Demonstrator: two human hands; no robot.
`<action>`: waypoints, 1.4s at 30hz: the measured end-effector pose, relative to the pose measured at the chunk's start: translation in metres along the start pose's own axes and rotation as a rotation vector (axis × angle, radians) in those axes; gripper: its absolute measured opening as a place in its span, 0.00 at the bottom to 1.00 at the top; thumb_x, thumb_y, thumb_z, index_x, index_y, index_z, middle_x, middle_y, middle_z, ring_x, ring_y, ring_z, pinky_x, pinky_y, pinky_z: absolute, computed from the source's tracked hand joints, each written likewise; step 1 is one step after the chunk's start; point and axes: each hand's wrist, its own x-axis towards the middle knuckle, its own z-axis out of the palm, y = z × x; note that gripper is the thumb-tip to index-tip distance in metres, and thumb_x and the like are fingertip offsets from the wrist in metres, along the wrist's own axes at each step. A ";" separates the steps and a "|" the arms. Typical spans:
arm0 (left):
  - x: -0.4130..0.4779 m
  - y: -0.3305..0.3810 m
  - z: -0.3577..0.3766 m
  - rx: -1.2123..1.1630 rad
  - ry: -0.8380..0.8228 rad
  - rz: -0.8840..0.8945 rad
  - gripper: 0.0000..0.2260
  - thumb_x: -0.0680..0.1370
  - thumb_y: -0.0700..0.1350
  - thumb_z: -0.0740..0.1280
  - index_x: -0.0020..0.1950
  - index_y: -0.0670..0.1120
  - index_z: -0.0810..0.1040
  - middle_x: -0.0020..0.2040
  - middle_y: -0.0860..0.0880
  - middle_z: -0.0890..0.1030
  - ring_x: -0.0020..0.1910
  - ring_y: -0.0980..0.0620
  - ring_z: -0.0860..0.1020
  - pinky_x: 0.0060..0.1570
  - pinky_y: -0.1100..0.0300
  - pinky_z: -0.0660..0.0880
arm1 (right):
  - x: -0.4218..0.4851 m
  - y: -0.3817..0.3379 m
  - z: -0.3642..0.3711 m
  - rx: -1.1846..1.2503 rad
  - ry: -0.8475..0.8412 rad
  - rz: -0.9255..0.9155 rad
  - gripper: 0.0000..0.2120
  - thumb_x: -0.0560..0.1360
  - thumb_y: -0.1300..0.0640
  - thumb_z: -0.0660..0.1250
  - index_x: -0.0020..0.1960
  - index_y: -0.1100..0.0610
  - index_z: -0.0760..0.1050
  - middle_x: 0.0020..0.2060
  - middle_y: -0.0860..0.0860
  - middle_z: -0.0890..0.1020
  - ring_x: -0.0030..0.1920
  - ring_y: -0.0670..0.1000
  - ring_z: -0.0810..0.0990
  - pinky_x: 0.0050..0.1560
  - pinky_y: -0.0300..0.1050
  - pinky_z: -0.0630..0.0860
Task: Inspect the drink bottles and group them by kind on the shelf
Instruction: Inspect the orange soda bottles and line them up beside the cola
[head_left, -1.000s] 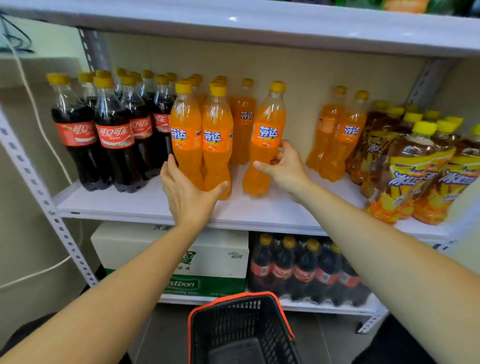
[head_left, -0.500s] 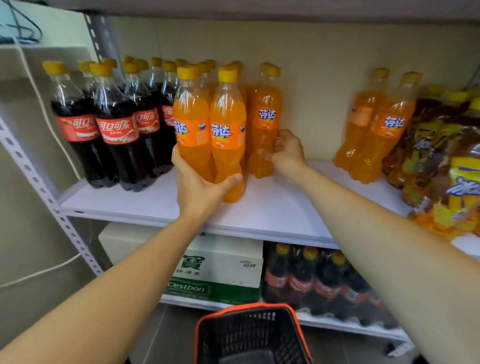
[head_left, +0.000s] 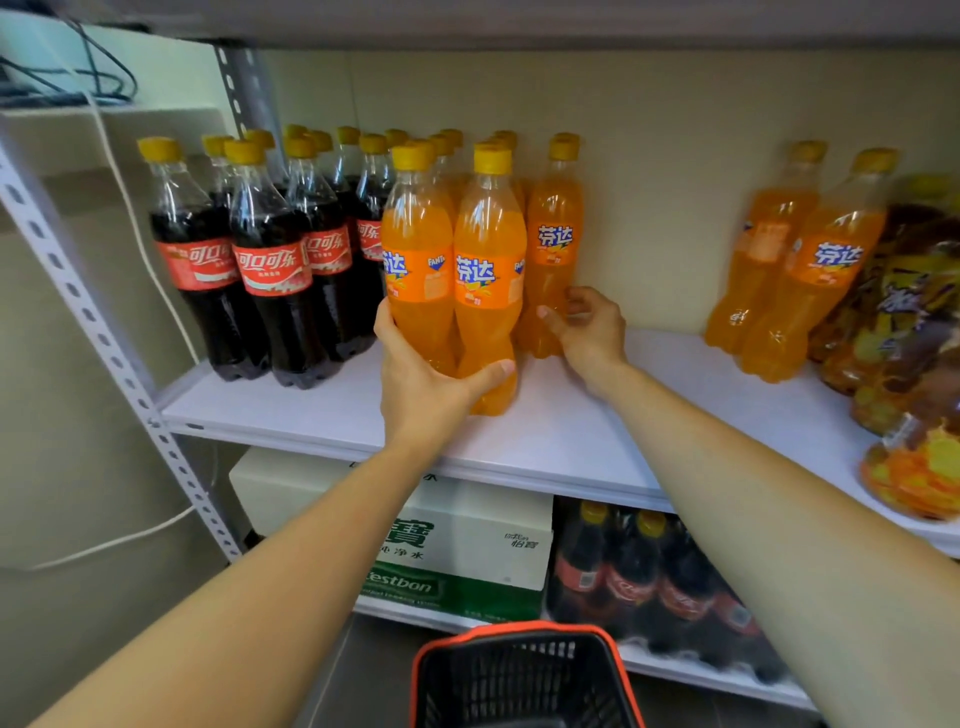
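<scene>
Orange Fanta bottles (head_left: 488, 270) had yellow caps. The left hand (head_left: 421, 379) gripped two; the right hand (head_left: 587, 332) held another.

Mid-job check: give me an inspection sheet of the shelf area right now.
Surface: white shelf board, bare patch between the soda groups.
Job's things: cola bottles left; orange sodas beside them; two stray orange sodas and tea bottles right.
Clutter: water carton and cola pack below; basket in the foreground.
Grips: left grip holds two front orange sodas; right grip holds a third orange soda.
Cables: white cable, dark cables at left.
Surroundings: beige wall, metal upright.
</scene>
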 end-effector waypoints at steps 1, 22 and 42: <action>-0.001 0.000 0.000 0.009 -0.001 0.005 0.60 0.56 0.64 0.84 0.78 0.61 0.51 0.72 0.55 0.73 0.68 0.51 0.75 0.64 0.41 0.76 | -0.001 0.000 -0.001 0.016 0.000 0.016 0.20 0.74 0.56 0.78 0.62 0.60 0.79 0.47 0.52 0.81 0.46 0.52 0.81 0.50 0.50 0.82; -0.077 0.026 0.029 0.365 -0.404 0.420 0.20 0.74 0.53 0.76 0.65 0.52 0.79 0.62 0.54 0.81 0.60 0.48 0.75 0.54 0.54 0.71 | -0.018 0.018 -0.175 -0.238 0.445 0.253 0.48 0.68 0.51 0.82 0.78 0.59 0.60 0.74 0.58 0.71 0.74 0.60 0.68 0.74 0.57 0.66; -0.061 0.018 0.026 0.466 -0.671 0.443 0.09 0.77 0.58 0.71 0.55 0.59 0.85 0.59 0.59 0.82 0.58 0.53 0.76 0.56 0.50 0.74 | -0.066 -0.020 -0.187 0.025 0.221 0.176 0.22 0.75 0.59 0.76 0.66 0.59 0.73 0.56 0.54 0.82 0.53 0.53 0.81 0.55 0.51 0.78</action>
